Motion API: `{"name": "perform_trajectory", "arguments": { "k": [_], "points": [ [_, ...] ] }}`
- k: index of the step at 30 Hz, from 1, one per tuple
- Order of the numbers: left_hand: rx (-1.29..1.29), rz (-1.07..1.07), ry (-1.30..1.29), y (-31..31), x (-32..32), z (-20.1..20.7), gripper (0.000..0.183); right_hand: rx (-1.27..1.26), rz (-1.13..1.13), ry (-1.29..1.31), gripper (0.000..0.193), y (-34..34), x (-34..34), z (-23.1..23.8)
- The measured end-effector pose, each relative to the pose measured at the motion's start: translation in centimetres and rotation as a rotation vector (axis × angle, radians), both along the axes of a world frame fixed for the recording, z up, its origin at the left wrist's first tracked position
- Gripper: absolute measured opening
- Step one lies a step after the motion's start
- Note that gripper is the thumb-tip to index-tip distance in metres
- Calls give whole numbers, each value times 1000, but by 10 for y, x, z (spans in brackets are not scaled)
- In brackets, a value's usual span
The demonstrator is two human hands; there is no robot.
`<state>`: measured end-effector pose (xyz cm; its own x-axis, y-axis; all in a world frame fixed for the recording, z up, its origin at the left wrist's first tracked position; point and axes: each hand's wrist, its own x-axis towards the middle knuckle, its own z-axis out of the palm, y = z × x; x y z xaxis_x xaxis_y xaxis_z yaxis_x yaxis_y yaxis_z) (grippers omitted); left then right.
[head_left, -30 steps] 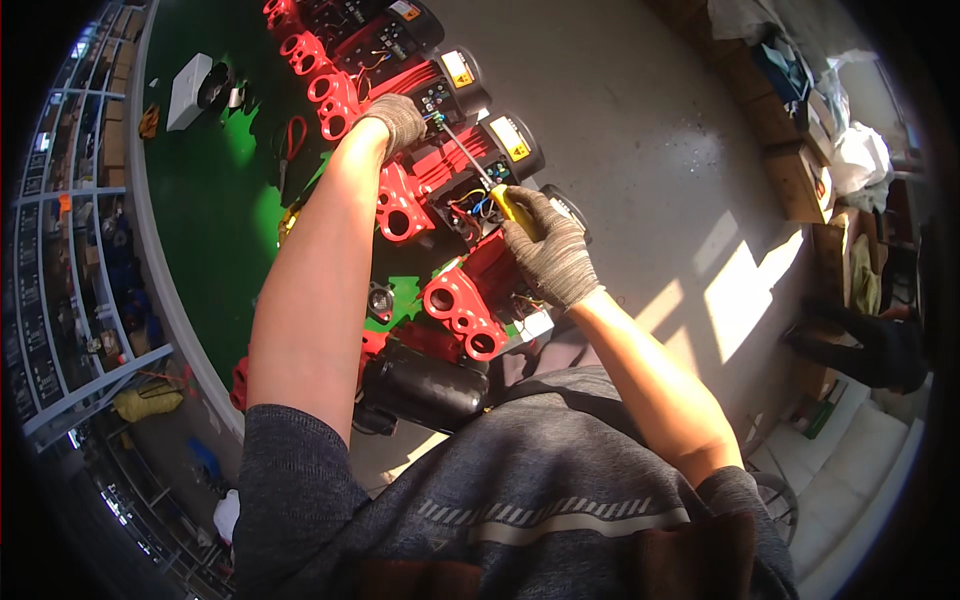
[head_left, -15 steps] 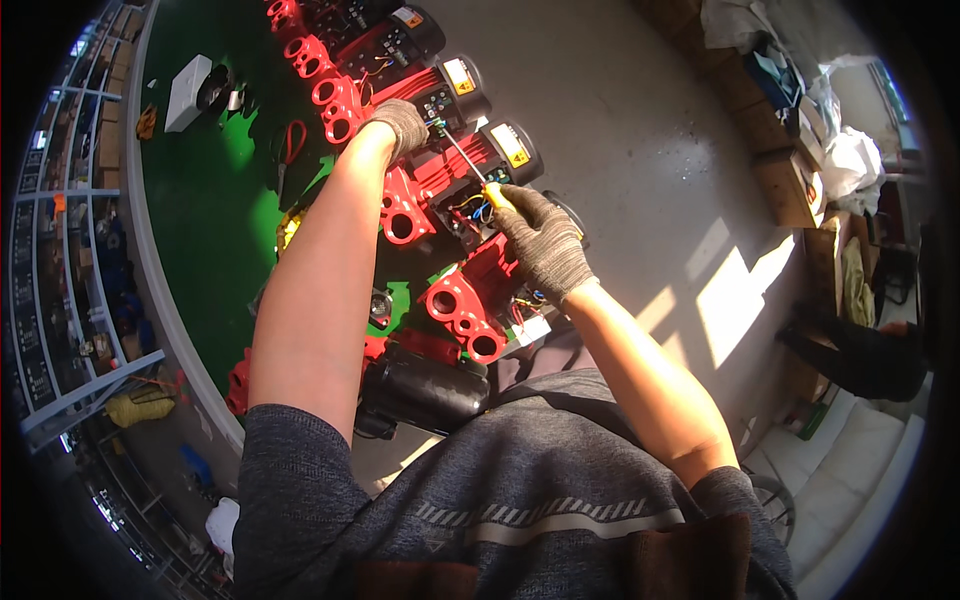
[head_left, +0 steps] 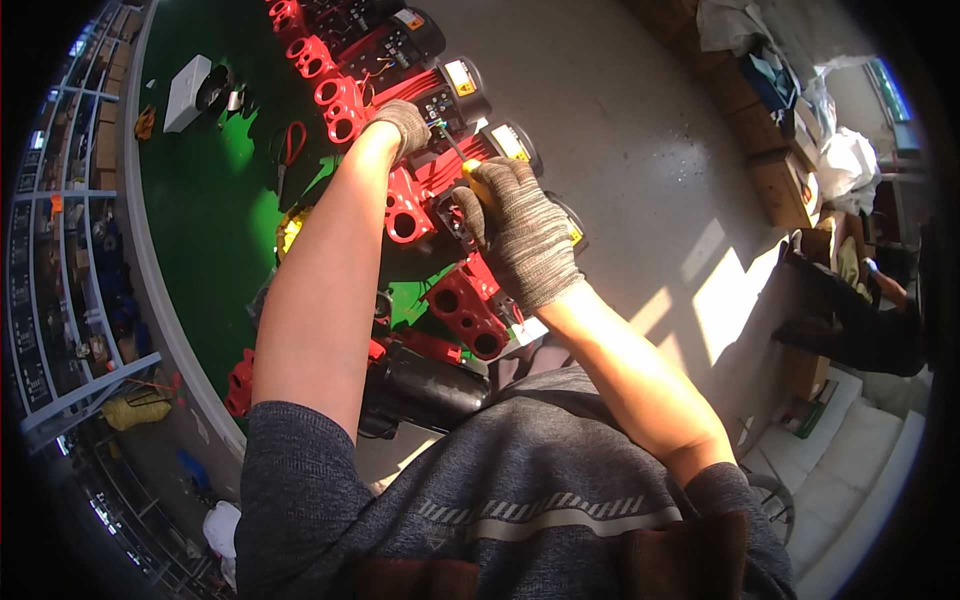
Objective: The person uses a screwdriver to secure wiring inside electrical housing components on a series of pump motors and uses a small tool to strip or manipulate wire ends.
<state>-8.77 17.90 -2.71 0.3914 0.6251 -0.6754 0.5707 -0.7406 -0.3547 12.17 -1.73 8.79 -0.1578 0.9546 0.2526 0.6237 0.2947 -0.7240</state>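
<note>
My right hand (head_left: 528, 225), in a grey knit glove, is closed round the yellow handle of a screwdriver (head_left: 476, 178). Its shaft slants up and left to the open wiring box (head_left: 438, 108) of a red-and-black motor pump. At that box, my gloved left hand (head_left: 404, 126) has its fingers curled in close to the screwdriver's tip; what they pinch, if anything, is hidden. Below my hands stands another pump with a red twin-port body (head_left: 405, 212), partly covered by my right hand. A nearer red pump body (head_left: 468, 308) sits before my torso.
More pumps (head_left: 310, 58) line the green-topped bench (head_left: 190, 230) toward the far end. Red-handled scissors (head_left: 291, 150) and a white box (head_left: 188, 93) lie left of them. A black motor (head_left: 425, 388) is close to my waist. Another person (head_left: 850, 310) is at the right, near cartons (head_left: 785, 190).
My right hand has moved up and left and turned over the screwdriver handle, which now stands nearer the wiring box. My left hand stays almost in place. The person at right has shifted.
</note>
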Motion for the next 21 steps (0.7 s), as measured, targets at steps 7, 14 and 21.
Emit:
{"name": "perform_trajectory", "arguments": {
  "k": [7, 14, 21],
  "points": [
    [-2, -55, -17, -5, 6, 13, 44, 66, 276, -297, 29, 11, -1, 20],
    [-1, 5, 26, -8, 8, 14, 37, -121, 128, -242, 34, 7, 6, 23],
    [-37, 193, -4, 5, -6, -10, 27, 347, 150, -142, 39, 16, 19, 10]
  ]
}}
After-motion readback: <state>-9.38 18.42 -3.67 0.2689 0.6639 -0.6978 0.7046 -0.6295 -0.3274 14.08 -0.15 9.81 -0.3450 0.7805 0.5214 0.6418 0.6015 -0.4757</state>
